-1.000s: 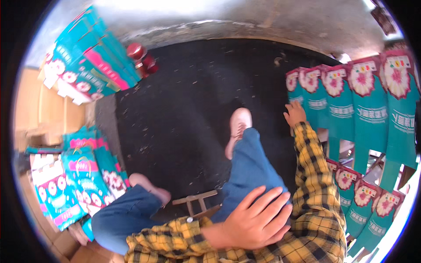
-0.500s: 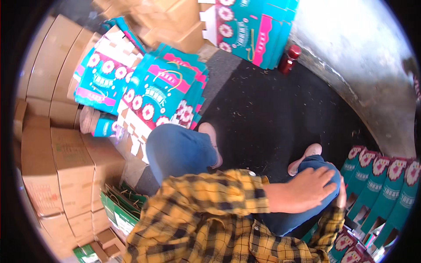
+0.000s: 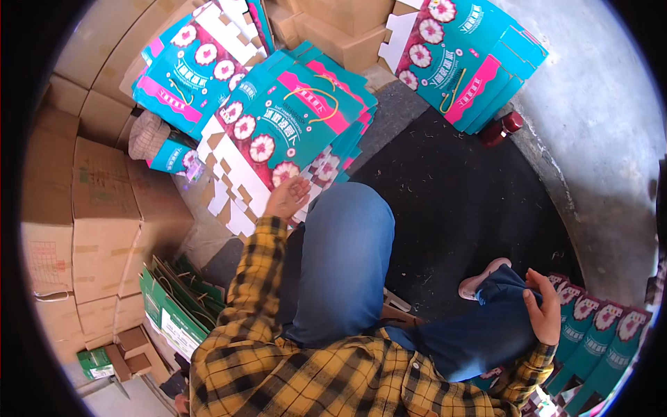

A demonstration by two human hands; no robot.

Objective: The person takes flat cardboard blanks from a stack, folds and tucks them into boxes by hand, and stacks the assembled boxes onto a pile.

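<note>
My left hand (image 3: pixel 290 198) reaches out beyond my left knee, palm turned up and fingers slightly curled but holding nothing. It is over the near edge of a stack of flat teal cartons (image 3: pixel 278 115) with pink bands, yellow cord handles and white tabs; whether it touches them I cannot tell. By my bent right knee is my right hand (image 3: pixel 545 308), thumb and fingers apart, nothing in it. Just beyond it on the right stands a row of set-up teal cartons (image 3: pixel 590 340) with maroon, flower-printed tops.
More flat teal cartons lie in a left stack (image 3: pixel 170 80) and a far right stack (image 3: pixel 451 69). Beside the latter lies a dark red bottle (image 3: pixel 501 129). Brown boxes (image 3: pixel 104 181) wall the left side, with green bags (image 3: pixel 170 313) nearer me. A black mat (image 3: pixel 445 187) covers the floor.
My left hand has left my right knee and swung across to the flat cartons at the left. The right hand has come up from behind the knee. My view has shifted too.
</note>
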